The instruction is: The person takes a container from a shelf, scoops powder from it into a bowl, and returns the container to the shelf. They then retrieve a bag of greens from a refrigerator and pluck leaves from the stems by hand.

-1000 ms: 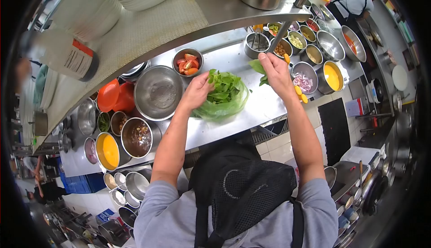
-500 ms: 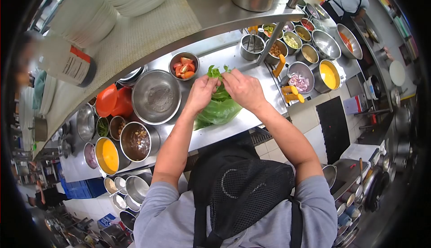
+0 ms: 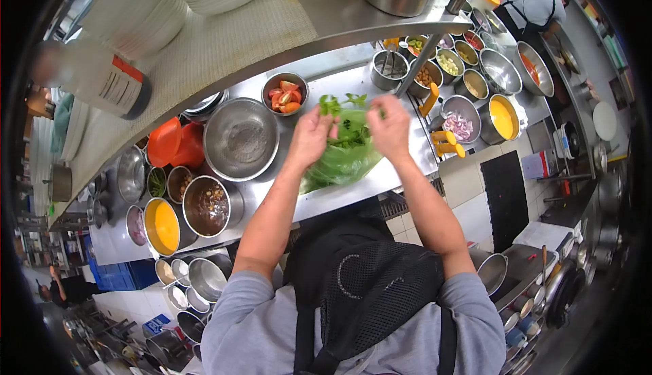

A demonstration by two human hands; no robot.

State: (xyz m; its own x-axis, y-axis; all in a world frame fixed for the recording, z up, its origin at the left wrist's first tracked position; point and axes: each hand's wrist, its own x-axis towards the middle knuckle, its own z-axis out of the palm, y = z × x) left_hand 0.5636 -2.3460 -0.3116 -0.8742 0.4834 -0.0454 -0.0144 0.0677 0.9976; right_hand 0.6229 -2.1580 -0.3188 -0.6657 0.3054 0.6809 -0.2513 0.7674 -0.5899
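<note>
My left hand (image 3: 311, 137) is closed around a leafy green herb sprig (image 3: 330, 105), whose leaves stick up past the fingertips. My right hand (image 3: 390, 128) is closed too, its fingertips pinched at the end of another small herb sprig (image 3: 355, 98). Below and between both hands lies a green plastic bag (image 3: 343, 166) on the steel counter, with more leafy herbs (image 3: 351, 132) in its mouth. Cut tomatoes (image 3: 286, 96) fill a small steel bowl just beyond my left hand. A large steel bowl (image 3: 216, 134) stands to the left of that hand.
Overhead runs a steel shelf (image 3: 339, 25) with stacked plates, held by a post (image 3: 415, 69). Several ingredient pots surround the counter, including yellow liquid (image 3: 161, 224) and chopped onion (image 3: 458, 126). Orange handles (image 3: 445, 144) jut out at right. Another person (image 3: 533, 5) stands far right.
My hands have moved apart, the right one shifting right. A sprig now shows between them, and the herbs in the bag's mouth are more exposed.
</note>
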